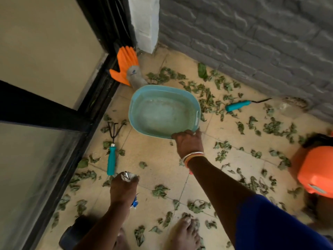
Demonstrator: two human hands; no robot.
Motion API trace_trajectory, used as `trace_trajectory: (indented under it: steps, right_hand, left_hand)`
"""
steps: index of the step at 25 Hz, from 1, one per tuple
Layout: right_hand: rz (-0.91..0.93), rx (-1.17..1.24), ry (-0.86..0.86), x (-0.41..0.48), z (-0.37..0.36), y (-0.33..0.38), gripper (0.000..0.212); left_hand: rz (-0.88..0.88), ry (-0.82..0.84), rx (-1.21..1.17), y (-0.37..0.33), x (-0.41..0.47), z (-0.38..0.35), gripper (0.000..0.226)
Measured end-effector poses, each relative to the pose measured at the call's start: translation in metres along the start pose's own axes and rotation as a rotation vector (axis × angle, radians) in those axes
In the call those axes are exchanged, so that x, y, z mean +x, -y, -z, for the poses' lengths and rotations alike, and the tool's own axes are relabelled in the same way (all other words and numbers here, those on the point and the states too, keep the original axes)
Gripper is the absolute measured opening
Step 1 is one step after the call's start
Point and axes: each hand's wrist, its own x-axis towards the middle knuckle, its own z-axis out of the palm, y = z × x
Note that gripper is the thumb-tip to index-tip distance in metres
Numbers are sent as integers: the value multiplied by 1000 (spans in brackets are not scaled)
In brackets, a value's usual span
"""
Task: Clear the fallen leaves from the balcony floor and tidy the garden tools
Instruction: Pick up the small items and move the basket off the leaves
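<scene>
Right hand (189, 143) gripping the near rim of the teal basin (162, 112), left hand (123, 190) clutching a crumpled wrapper (127, 176), a person should set it level among leaves (160, 191) strewn across the balcony tiles.

— The basin (162, 87) is looking like smooth teal plastic, faintly glossy.
— The rake (111, 156) is showing dark metal prongs and a plastic handle. The glove (126, 64) is looking rubbery, with a knitted cuff.
— The wrapper (127, 175) is glinting like foil, and the wall (252, 42) is showing rough, matt brick.
</scene>
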Motion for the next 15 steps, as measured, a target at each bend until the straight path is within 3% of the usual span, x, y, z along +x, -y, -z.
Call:
trace_trajectory:
  steps: [2, 3, 5, 7, 9, 12, 15]
  right_hand:
    - [-43, 107, 152, -6, -3, 5, 40]
    - [-66, 154, 135, -14, -4, 7, 46]
    - [-170, 244, -51, -38, -3, 12, 56]
    - [-282, 418, -237, -68, -3, 22, 54]
    - [-365, 734, -341, -98, 0, 34, 45]
    - [-696, 1510, -311, -138, 18, 44, 40]
    - [-867, 1802, -317, -167, 23, 29, 33]
  left_hand:
    - [-5, 31, -17, -5, -3, -8, 20]
    - [-2, 48, -31, -9, -6, -12, 21]
    - [13, 99, -87, -20, -16, -23, 22]
    - [23, 148, -123, -33, -30, -39, 25]
    - [1, 224, -139, -46, -48, -58, 22]
    - [-34, 288, -137, -65, -89, -94, 22]
    - [79, 332, -223, -76, -130, -122, 26]
